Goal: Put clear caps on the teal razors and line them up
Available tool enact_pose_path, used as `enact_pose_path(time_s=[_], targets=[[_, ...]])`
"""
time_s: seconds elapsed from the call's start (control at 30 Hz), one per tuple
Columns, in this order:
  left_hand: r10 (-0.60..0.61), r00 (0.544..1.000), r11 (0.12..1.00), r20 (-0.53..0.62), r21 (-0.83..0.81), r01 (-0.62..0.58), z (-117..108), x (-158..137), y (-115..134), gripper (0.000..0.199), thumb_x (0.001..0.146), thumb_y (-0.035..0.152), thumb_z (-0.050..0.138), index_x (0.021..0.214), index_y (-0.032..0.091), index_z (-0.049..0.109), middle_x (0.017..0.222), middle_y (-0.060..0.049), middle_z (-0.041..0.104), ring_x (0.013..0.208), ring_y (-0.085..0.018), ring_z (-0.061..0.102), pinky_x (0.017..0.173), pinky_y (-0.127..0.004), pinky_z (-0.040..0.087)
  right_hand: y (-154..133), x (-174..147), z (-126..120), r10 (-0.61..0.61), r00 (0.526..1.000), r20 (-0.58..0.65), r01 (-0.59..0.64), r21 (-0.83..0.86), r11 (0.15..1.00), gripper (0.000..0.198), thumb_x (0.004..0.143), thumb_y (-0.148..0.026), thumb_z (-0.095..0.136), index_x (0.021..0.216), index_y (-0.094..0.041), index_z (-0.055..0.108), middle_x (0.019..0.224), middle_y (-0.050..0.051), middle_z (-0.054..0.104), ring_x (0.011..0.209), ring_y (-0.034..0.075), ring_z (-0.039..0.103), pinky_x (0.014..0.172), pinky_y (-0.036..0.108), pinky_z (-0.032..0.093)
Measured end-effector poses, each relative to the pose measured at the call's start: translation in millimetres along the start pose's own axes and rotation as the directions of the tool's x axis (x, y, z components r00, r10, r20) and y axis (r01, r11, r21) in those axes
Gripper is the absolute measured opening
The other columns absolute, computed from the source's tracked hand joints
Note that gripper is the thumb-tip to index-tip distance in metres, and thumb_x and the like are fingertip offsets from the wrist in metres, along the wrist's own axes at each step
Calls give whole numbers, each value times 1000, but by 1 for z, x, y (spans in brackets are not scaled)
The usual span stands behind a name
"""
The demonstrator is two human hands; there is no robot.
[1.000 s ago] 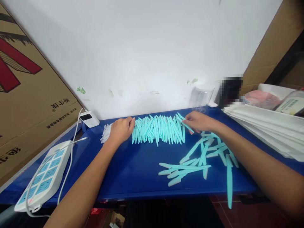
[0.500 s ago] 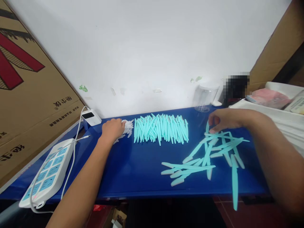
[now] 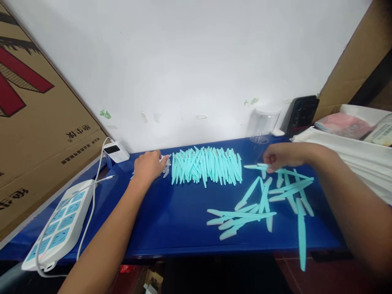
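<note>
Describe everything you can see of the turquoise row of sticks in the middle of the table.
The row of turquoise sticks is a dense bank of slim, plastic-looking pieces on the blue table, near the white wall. They lie side by side, many overlapping or slightly crossed, mostly with tapered ends toward the person. It sits between the left hand and right hand; neither appears to touch it.

Turquoise sticks (image 3: 206, 165) (deep blue table (image 3: 177, 220))
</note>
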State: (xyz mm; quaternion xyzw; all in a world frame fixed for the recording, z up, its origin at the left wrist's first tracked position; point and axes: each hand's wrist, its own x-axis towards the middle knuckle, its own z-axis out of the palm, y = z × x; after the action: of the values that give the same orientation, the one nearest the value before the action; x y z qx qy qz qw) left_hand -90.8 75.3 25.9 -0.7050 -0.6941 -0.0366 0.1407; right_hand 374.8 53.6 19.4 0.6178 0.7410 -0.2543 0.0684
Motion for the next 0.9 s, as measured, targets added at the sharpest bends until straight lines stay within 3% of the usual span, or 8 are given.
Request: enact_pose_path(time_s=[0.13, 0.23, 0.33, 0.43, 0.53, 0.63, 0.77, 0.9], targets=[[27, 996, 998, -81, -52, -31, 1, -3, 9, 49, 101, 60, 47, 108, 20, 74, 97, -16, 77, 90, -37, 73, 74, -40, 48, 0, -4, -9, -51, 988, -142, 48, -27, 998, 21, 83, -38, 73, 79, -19, 68, 78, 5, 70, 71, 21, 58, 66, 33, 38], [166, 971, 958, -174, -206, -200, 3, -9, 22, 44, 104, 56, 47, 104, 21, 74, 84, -10, 75, 80, -29, 70, 68, -34, 42, -18, -7, -11, -119, 956, -267, 131, 27, 991, 27, 90, -45, 69, 85, -19, 65, 80, 6, 73, 71, 21, 61, 66, 33, 39], [384, 897, 798, -217, -410, -441, 3, -21, 40, 47, 108, 55, 40, 100, 21, 72, 73, -4, 69, 68, -21, 63, 65, -31, 37, -49, -10, -5, -269, 896, -354, 320, 93, 943, 32, 93, -52, 66, 89, -20, 65, 83, 6, 76, 74, 21, 67, 69, 31, 44], [541, 819, 636, -192, -543, -548, 1, -36, 57, 47, 110, 53, 37, 107, 20, 69, 69, -1, 64, 63, -18, 58, 63, -29, 35, -82, -12, 9, -383, 846, -369, 464, 159, 871, 32, 95, -53, 65, 98, -21, 67, 86, 6, 78, 79, 22, 72, 73, 32, 49], [618, 764, 534, -186, -614, -581, -2, -47, 67, 42, 111, 51, 38, 108, 20, 65, 69, 1, 60, 62, -17, 54, 61, -28, 34, -107, -12, 25, -441, 817, -372, 525, 164, 835, 36, 96, -56, 65, 100, -21, 69, 87, 7, 79, 78, 23, 72, 71, 33, 50], [644, 737, 485, -205, -634, -602, -1, -50, 70, 38, 112, 48, 37, 100, 21, 62, 69, 2, 57, 61, -15, 52, 60, -27, 32, -122, -12, 37, -492, 798, -348, 573, 185, 798, 38, 98, -57, 62, 100, -21, 70, 86, 7, 78, 76, 22, 71, 67, 32, 49], [641, 728, 462, -244, -634, -620, 4, -50, 73, 35, 112, 45, 40, 98, 21, 61, 69, 3, 56, 58, -14, 48, 60, -27, 32, -128, -13, 41, -507, 762, -402, 603, 153, 783, 40, 102, -57, 56, 90, -21, 70, 80, 5, 75, 69, 20, 66, 63, 31, 43], [612, 748, 421, -259, -693, -585, 5, -54, 77, 35, 110, 47, 47, 91, 20, 61, 63, 5, 51, 54, -12, 43, 57, -26, 30, -130, -15, 40, -521, 715, -465, 632, 113, 767, 41, 107, -51, 50, 87, -22, 70, 83, 5, 75, 73, 19, 66, 67, 31, 42]])
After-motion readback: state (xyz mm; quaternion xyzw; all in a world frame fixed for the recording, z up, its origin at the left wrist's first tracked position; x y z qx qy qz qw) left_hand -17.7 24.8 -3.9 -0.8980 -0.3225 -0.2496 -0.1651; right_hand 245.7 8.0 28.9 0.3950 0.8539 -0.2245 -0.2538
